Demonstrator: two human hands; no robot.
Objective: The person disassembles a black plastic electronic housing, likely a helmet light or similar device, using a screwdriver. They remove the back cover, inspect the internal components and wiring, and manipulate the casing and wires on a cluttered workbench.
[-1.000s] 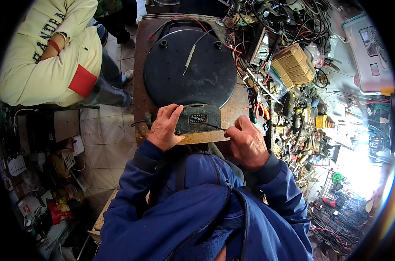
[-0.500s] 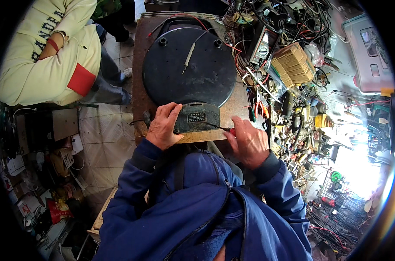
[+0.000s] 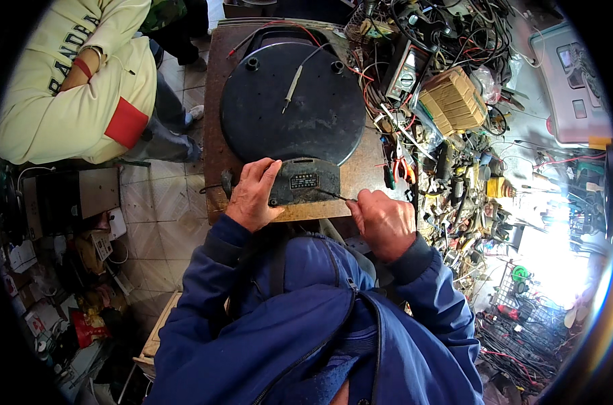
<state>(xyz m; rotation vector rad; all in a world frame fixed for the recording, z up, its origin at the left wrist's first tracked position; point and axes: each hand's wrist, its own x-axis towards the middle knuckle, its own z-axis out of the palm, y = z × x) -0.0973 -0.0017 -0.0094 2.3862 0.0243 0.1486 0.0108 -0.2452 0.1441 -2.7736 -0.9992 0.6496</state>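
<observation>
A round black appliance (image 3: 279,131) lies with its flat, footed side up on the wooden table. Its narrower black end housing (image 3: 322,179) carries a small label plate and points toward me. My left hand (image 3: 254,197) grips the left side of this housing, fingers over its top and thumb by the near edge. In my closed right hand (image 3: 387,219) is a screwdriver (image 3: 333,196); its dark shaft points left, the tip on the housing just below the label plate. The fist hides most of the handle. A pale test probe (image 3: 293,89) rests on the round part.
Right of the table (image 3: 214,88) is a dense heap of tools, wires and parts, with red-handled pliers (image 3: 405,170), a multimeter (image 3: 407,69) and a cardboard box (image 3: 455,101). A person in a cream hoodie (image 3: 70,128) stands at the left, arms folded.
The right hand has turned on the screwdriver: its fingers, looser and more raised before, are now curled down around the handle. The left hand and the appliance have stayed in place.
</observation>
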